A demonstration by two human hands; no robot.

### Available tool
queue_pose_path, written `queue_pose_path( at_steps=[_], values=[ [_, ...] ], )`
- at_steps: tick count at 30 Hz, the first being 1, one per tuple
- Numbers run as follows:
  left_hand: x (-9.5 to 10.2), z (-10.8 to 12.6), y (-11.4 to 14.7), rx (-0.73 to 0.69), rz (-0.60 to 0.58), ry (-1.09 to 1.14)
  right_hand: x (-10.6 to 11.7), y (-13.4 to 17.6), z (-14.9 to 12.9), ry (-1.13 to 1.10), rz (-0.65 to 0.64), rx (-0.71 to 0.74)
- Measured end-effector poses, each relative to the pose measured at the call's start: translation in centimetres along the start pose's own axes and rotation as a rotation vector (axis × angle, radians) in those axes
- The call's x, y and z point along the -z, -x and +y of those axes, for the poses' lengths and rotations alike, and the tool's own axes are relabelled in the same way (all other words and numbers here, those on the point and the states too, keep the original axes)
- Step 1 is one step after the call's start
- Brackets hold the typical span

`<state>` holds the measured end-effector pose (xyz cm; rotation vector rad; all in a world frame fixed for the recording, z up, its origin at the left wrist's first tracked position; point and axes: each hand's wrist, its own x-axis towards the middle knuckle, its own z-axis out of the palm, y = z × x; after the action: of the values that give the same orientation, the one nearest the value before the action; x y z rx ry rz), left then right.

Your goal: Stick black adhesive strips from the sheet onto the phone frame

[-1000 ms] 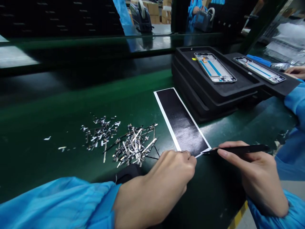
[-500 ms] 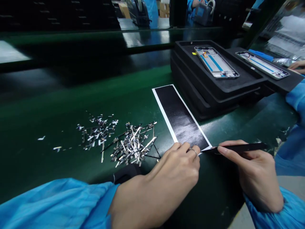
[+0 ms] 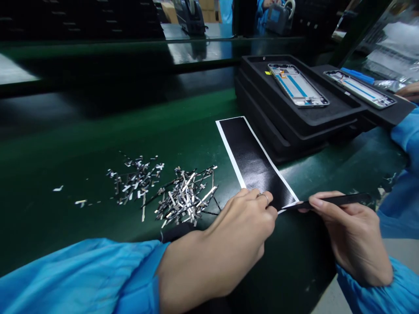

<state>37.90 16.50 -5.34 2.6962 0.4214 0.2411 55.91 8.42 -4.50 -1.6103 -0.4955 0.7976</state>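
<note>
Black sheet with white border (image 3: 253,163): lying flat on the green table (image 3: 81,144), running from frame centre down toward lower centre, its near end under your fingers. Your left hand (image 3: 229,244) is pressing down on that near end, fingers curled together on the sheet, a ring showing on one finger. Your right hand (image 3: 352,235), at lower right, is gripping black tweezers (image 3: 327,201), fingers closed around them, the tip meeting the sheet's near right corner. Left of the sheet, at centre left, a heap of small silvery strips (image 3: 163,189) is lying scattered on the table. Just beyond the sheet's far right side, at upper right, stacked black trays (image 3: 262,100) are holding a phone frame (image 3: 297,85); a second phone frame (image 3: 360,88) is sitting on the neighbouring tray. Another person's hand (image 3: 409,91) is showing at the right edge.
</note>
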Motion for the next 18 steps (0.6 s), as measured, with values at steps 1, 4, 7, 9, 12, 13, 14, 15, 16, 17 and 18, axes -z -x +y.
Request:
queue_pose_path(
  at_steps=[1,4,7,9,12,13,14,15,16,17,18],
  values=[
    [0.0,0.0,0.0,0.002,-0.001,0.014,0.1,0.1,0.0,-0.006,0.006,-0.005],
    [0.4,0.3,-0.1,0.021,-0.019,0.022,0.4,0.4,0.1,-0.003,0.020,-0.001],
    [1.2,0.8,-0.5,0.047,-0.051,-0.002,0.5,0.4,0.4,0.019,0.038,0.029],
    [1.5,1.1,-0.7,0.040,-0.075,-0.008,0.5,0.4,0.3,0.026,0.036,0.042],
    [1.3,1.1,-0.8,0.022,-0.036,-0.002,0.6,0.2,-0.1,0.012,-0.017,0.006],
    [1.1,1.0,-0.8,0.023,-0.008,0.003,0.7,0.3,-0.2,0.005,-0.031,-0.009],
    [0.8,0.9,-0.7,0.030,0.016,0.011,0.8,0.3,-0.3,0.000,-0.038,-0.019],
    [0.5,0.8,-0.7,0.036,0.025,0.024,0.9,0.5,-0.4,-0.004,-0.036,-0.023],
    [0.3,0.7,-0.6,0.043,0.018,0.037,0.9,0.7,-0.5,-0.006,-0.029,-0.021],
    [0.2,0.7,-0.5,0.051,0.010,0.051,0.9,0.9,-0.4,-0.006,-0.020,-0.017],
    [0.1,0.6,-0.4,0.062,-0.003,0.062,0.9,1.3,-0.4,-0.007,-0.008,-0.010]
  ],
)
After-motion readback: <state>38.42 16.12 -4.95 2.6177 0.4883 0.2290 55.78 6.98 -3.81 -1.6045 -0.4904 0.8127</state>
